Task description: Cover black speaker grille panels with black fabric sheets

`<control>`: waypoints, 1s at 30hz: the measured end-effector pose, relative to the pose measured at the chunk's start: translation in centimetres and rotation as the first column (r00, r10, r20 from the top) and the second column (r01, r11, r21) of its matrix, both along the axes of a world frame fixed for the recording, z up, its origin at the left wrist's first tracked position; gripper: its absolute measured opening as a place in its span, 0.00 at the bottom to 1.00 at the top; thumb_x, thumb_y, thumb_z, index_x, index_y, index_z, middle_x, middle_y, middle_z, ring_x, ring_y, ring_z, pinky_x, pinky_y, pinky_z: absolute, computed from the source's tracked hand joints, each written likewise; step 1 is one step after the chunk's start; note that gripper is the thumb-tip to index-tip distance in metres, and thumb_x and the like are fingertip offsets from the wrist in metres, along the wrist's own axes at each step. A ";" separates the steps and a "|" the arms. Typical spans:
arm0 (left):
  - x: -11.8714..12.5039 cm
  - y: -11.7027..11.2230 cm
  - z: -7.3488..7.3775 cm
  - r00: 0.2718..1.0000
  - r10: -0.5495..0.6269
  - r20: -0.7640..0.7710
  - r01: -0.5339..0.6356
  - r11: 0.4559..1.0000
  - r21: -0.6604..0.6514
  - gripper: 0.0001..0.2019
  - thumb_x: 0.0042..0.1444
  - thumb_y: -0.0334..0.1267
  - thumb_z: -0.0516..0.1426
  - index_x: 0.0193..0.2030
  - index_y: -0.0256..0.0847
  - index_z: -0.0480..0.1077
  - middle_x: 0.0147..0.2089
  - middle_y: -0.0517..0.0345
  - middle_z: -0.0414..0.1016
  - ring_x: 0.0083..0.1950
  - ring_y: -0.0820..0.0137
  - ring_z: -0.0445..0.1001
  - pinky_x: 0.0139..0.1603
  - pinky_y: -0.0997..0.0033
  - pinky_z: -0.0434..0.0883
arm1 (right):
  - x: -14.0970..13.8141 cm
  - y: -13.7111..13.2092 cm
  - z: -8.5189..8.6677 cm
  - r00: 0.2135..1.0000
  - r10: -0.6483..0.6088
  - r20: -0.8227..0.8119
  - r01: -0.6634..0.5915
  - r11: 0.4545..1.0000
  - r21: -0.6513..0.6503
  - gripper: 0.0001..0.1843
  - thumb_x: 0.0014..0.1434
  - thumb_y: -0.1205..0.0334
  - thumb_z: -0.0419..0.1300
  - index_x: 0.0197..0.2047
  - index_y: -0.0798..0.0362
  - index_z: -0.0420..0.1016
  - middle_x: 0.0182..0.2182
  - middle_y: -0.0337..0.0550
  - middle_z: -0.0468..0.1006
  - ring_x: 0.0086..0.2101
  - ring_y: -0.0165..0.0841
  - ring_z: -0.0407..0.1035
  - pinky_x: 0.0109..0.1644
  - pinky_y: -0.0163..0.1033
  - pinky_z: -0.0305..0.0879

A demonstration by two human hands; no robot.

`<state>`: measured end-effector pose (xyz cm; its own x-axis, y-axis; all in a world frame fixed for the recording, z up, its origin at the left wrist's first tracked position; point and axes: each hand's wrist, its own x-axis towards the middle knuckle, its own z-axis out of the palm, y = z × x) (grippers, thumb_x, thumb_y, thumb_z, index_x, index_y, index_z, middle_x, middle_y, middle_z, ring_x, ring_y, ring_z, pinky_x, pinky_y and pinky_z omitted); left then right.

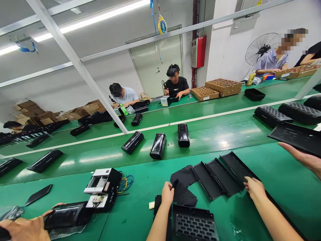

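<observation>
The grille panel (195,226) lies toward the tabletop's (135,207) near edge, with the sheets (182,176) just behind it. Right of the sheets, shells (222,175) sit side by side, reaching toward the far edge. The machine (114,190) stands to the left, a flat plate (39,194) farther left. Beyond the far edge, three cases (157,146) rest on the conveyor belt (208,142).

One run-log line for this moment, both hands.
left hand: pinching black sheet | right hand: at near end of black shell, grip unclear | beside left forearm: perforated panel
</observation>
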<state>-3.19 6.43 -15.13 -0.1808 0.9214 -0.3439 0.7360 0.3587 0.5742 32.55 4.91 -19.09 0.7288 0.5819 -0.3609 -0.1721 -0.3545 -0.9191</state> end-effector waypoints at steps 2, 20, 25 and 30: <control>0.0 -0.2 0.8 0.987 -0.007 0.163 0.005 1.000 0.014 0.11 0.49 0.29 0.48 0.40 0.32 0.64 0.33 0.52 0.69 0.34 0.71 0.68 0.37 0.72 0.63 | -2.0 -0.6 0.8 0.999 0.032 -0.024 -0.032 0.999 0.017 0.19 0.43 0.54 0.57 0.38 0.54 0.63 0.17 0.36 0.66 0.15 0.28 0.60 0.16 0.34 0.54; 4.4 -6.1 9.1 0.625 0.073 0.778 -0.157 0.987 0.033 0.20 0.29 0.47 0.63 0.20 0.37 0.59 0.19 0.66 0.59 0.24 0.78 0.57 0.25 0.78 0.56 | -18.4 -5.6 11.5 0.494 0.837 0.237 -0.856 0.419 0.303 0.09 0.46 0.56 0.58 0.23 0.52 0.68 0.22 0.37 0.69 0.27 0.32 0.62 0.31 0.36 0.57; 3.6 -6.0 7.4 0.650 0.107 0.753 -0.169 0.986 0.006 0.21 0.32 0.52 0.61 0.23 0.36 0.61 0.18 0.66 0.60 0.21 0.79 0.58 0.22 0.78 0.57 | -16.8 -5.2 10.1 0.592 0.788 0.170 -0.787 0.520 0.332 0.16 0.46 0.53 0.58 0.15 0.53 0.63 0.15 0.33 0.61 0.21 0.28 0.55 0.25 0.34 0.52; 2.1 -4.3 5.5 0.744 0.146 0.652 -0.219 0.975 0.032 0.18 0.41 0.51 0.57 0.29 0.35 0.65 0.25 0.60 0.67 0.27 0.74 0.66 0.28 0.74 0.64 | -12.6 -4.0 6.9 0.793 0.604 -0.078 -0.544 0.760 0.355 0.15 0.43 0.49 0.58 0.20 0.54 0.67 0.14 0.32 0.62 0.18 0.26 0.56 0.21 0.32 0.55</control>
